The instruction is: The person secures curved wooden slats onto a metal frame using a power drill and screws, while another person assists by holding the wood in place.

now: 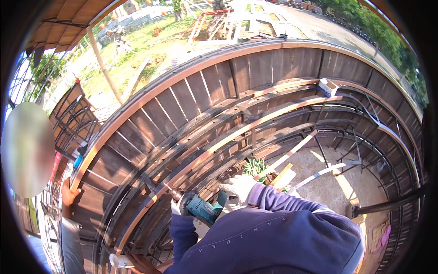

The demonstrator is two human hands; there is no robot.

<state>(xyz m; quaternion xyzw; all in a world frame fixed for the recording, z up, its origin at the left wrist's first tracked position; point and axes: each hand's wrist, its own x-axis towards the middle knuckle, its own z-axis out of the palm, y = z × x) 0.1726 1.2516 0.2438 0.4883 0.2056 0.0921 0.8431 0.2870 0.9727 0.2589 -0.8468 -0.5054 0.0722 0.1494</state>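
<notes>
holding the teal-and-black handheld power drill [203,208] low in the frame's centre, the left grip [183,204] wraps its front, while i cannot tell what the white-gloved right grip [238,187] holds, and drilling the curved orange-brown wooden rail [200,158] seems underway, next calling for a steadied silver bit [167,186].

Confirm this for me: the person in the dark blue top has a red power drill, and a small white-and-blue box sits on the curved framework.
The power drill is teal, not red, as the head view shows; the small white-and-blue box does sit on the curved framework.
</notes>
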